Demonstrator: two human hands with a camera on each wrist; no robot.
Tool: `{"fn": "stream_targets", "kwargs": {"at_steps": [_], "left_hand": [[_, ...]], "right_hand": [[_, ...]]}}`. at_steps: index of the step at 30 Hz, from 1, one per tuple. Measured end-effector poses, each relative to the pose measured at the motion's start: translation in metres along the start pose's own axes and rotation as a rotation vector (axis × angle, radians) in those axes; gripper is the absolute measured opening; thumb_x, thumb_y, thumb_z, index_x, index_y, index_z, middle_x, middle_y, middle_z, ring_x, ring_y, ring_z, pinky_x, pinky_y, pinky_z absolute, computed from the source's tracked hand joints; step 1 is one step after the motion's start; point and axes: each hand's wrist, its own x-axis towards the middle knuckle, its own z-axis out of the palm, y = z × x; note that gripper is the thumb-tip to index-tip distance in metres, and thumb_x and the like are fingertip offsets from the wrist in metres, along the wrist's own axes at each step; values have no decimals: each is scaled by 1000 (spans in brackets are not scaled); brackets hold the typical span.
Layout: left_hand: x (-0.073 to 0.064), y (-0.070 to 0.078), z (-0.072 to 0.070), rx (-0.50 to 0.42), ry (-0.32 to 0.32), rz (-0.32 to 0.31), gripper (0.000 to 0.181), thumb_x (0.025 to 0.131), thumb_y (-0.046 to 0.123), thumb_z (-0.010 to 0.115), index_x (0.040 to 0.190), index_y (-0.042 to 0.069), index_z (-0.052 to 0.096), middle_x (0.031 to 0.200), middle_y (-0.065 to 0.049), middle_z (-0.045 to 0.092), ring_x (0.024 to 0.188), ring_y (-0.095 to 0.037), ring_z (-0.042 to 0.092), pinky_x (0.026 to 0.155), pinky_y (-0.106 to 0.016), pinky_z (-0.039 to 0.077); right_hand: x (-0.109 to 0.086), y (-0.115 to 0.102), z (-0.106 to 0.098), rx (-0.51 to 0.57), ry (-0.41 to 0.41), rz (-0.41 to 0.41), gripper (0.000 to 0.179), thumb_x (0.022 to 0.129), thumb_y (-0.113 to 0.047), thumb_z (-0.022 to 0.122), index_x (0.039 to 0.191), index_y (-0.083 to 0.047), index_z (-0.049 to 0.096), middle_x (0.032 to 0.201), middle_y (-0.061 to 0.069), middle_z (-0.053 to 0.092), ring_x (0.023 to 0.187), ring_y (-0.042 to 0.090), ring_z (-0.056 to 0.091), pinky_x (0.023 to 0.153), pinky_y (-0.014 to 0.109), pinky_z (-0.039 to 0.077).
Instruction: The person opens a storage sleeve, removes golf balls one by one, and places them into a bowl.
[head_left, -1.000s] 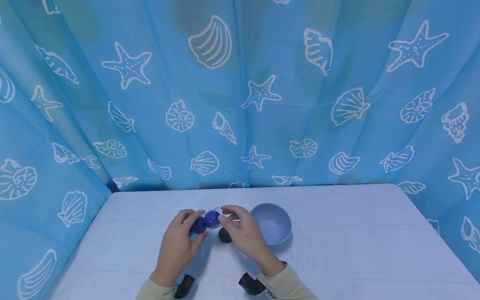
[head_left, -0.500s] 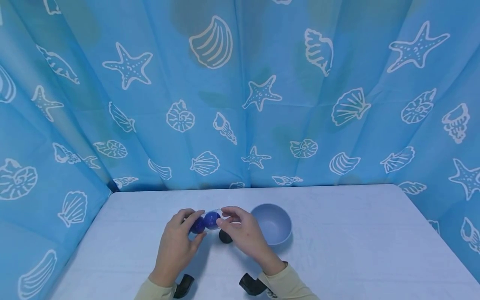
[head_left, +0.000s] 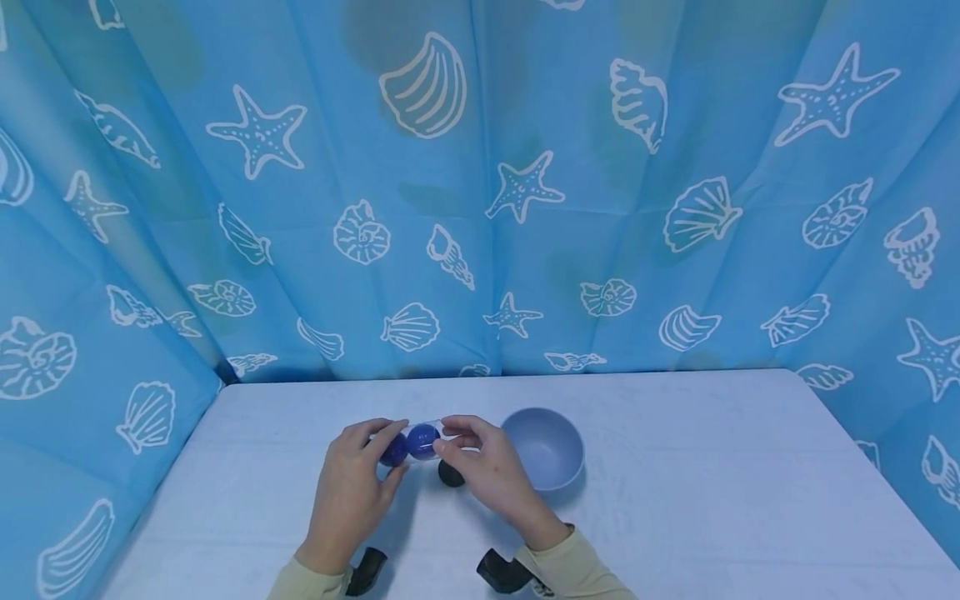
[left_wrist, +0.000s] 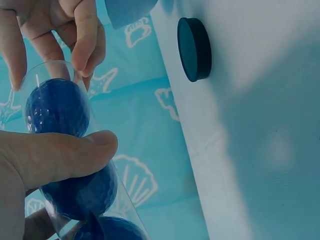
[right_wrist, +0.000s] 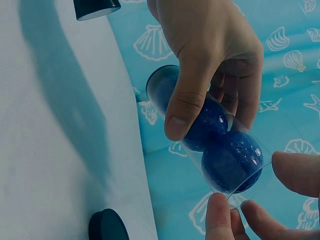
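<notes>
My left hand (head_left: 356, 483) grips a clear tube (right_wrist: 196, 172) around its middle, thumb across the near side. Inside the tube sit blue dimpled golf balls (left_wrist: 57, 107), three of them showing in the left wrist view. At the tube's uncovered rim, my right hand (head_left: 491, 467) pinches the edge between thumb and fingers. In the right wrist view, the golf ball nearest that rim (right_wrist: 232, 162) lies inside it. The tube is held above the table, nearly level in the head view. Below it, a round black cap (left_wrist: 195, 50) stands on the table, partly covered by my right hand in the head view.
A blue-grey bowl (head_left: 576, 467) stands on the white table (head_left: 712, 483) just right of my right hand. A blue curtain (head_left: 480, 208) with white shell and starfish drawings hangs behind the table and along its sides. Black devices sit at both wrists.
Both hands keep their hold with barely any movement. The tube has tipped slightly closer to level, and the visible golf balls have shifted a little to the left with it.
</notes>
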Motion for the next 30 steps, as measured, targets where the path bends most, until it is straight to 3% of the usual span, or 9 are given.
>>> {"fn": "stream_targets", "kwargs": {"at_steps": [11, 30], "left_hand": [[0, -1, -4, 40, 3, 31, 58, 72, 13, 92, 126, 14, 70, 116, -10, 66, 111, -30, 59, 101, -54, 46], [1, 3, -17, 128, 21, 75, 55, 71, 7, 92, 122, 12, 73, 115, -12, 66, 113, -33, 56, 105, -55, 42]], "right_hand": [[0, 3, 0, 44, -38, 17, 44, 98, -30, 67, 134, -6, 60, 130, 8, 63, 119, 26, 59, 99, 44, 52], [0, 8, 1, 271, -150, 33, 46, 101, -21, 63, 141, 0, 52, 135, 15, 59, 121, 26, 61, 104, 38, 50]]}}
